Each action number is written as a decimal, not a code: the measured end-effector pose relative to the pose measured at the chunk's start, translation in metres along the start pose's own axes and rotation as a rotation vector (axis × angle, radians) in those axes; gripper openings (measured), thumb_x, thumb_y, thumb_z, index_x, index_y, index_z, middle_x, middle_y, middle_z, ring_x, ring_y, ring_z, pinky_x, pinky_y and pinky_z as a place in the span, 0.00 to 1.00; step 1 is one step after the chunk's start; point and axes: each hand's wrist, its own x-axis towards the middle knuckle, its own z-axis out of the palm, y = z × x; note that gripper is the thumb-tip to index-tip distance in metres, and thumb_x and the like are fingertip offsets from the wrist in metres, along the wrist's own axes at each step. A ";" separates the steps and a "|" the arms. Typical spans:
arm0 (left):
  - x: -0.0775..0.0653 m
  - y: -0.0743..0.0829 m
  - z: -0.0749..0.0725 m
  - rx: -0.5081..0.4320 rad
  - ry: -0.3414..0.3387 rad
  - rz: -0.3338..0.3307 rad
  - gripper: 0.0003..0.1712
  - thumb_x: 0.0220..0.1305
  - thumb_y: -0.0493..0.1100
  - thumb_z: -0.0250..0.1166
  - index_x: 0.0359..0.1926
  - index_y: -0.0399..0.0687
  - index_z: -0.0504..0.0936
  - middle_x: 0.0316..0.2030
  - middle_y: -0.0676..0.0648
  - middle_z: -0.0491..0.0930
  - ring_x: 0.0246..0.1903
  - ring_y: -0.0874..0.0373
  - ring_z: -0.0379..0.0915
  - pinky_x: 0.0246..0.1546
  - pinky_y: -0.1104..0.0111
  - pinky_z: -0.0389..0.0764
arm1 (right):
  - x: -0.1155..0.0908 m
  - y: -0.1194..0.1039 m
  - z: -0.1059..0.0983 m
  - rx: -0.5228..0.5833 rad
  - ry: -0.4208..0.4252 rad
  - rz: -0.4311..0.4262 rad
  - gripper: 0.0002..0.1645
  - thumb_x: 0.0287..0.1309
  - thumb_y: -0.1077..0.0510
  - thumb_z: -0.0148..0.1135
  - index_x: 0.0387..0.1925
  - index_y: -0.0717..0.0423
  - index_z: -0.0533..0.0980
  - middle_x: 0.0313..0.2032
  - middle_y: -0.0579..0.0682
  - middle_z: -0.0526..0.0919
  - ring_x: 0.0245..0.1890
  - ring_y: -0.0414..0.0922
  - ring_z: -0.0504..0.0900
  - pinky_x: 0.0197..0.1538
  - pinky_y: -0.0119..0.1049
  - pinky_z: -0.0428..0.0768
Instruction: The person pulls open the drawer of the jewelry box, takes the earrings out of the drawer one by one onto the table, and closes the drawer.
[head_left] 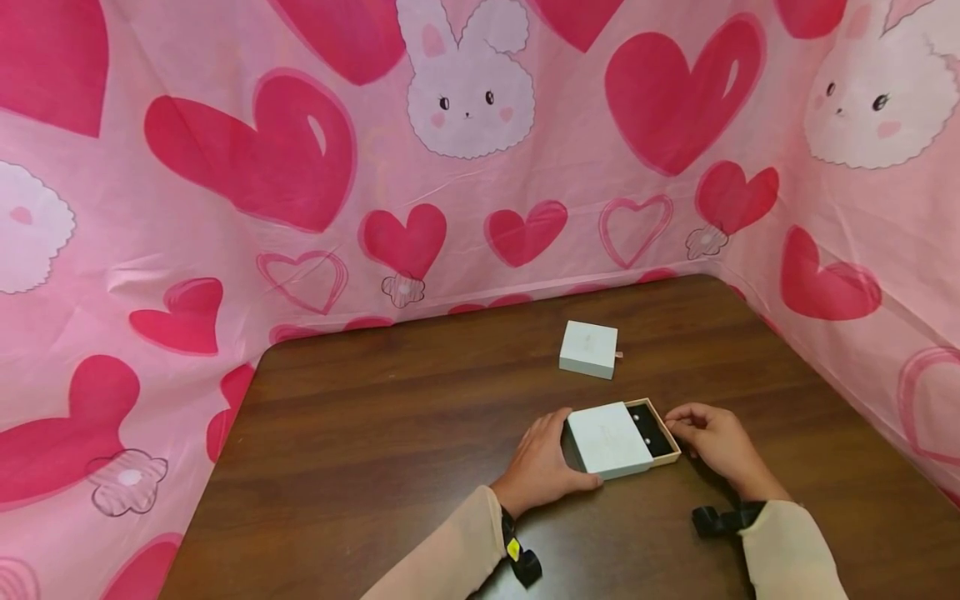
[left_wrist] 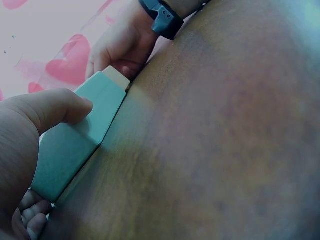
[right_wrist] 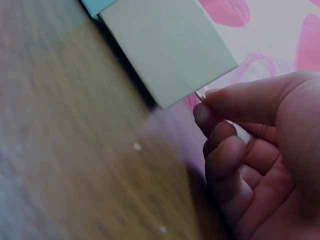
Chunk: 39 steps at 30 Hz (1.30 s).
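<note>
The left grip (head_left: 540, 467) clasps a white box cover (head_left: 609, 440) on the worktop (head_left: 420, 433), its thumb near the front corner. The right grip (head_left: 712, 437) is at the end of the drawer (head_left: 667, 459), which stands partly out of the cover on the person's right. Only the right wrist view makes clear that thumb and forefinger pinch a small pull tab (right_wrist: 200, 95) there. Only the head view looks into the drawer: a black insert (head_left: 656, 429) with two small, pale studs. The left wrist view adds the thumb lying against the cover's side, fingertips curled at its other end. A closed second box (head_left: 588, 348) sits farther back, well apart from both hands.
</note>
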 end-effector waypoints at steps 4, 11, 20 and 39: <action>0.000 0.000 0.000 0.003 0.002 -0.004 0.60 0.39 0.68 0.76 0.71 0.54 0.60 0.63 0.55 0.66 0.63 0.57 0.60 0.62 0.57 0.63 | 0.001 0.000 -0.001 -0.007 0.016 -0.002 0.10 0.61 0.60 0.65 0.39 0.64 0.80 0.28 0.51 0.80 0.20 0.43 0.73 0.23 0.35 0.74; 0.000 0.000 -0.001 0.013 0.004 0.003 0.60 0.39 0.67 0.76 0.71 0.54 0.60 0.63 0.54 0.67 0.64 0.58 0.60 0.63 0.59 0.62 | 0.001 -0.003 -0.002 -0.020 0.042 -0.007 0.10 0.61 0.59 0.66 0.39 0.64 0.81 0.28 0.52 0.82 0.20 0.43 0.74 0.24 0.35 0.75; -0.001 -0.002 -0.001 0.024 0.005 0.005 0.59 0.38 0.67 0.77 0.70 0.54 0.61 0.62 0.55 0.67 0.63 0.59 0.61 0.62 0.61 0.63 | 0.001 -0.006 -0.001 -0.030 0.064 -0.043 0.10 0.60 0.59 0.66 0.38 0.64 0.81 0.29 0.51 0.83 0.21 0.41 0.75 0.25 0.34 0.76; -0.001 -0.004 0.001 0.040 0.011 0.021 0.60 0.39 0.70 0.75 0.70 0.53 0.61 0.62 0.55 0.67 0.63 0.59 0.61 0.63 0.60 0.62 | 0.001 -0.027 -0.005 -0.077 0.095 -0.103 0.09 0.62 0.60 0.64 0.39 0.64 0.81 0.25 0.50 0.80 0.23 0.39 0.74 0.26 0.31 0.73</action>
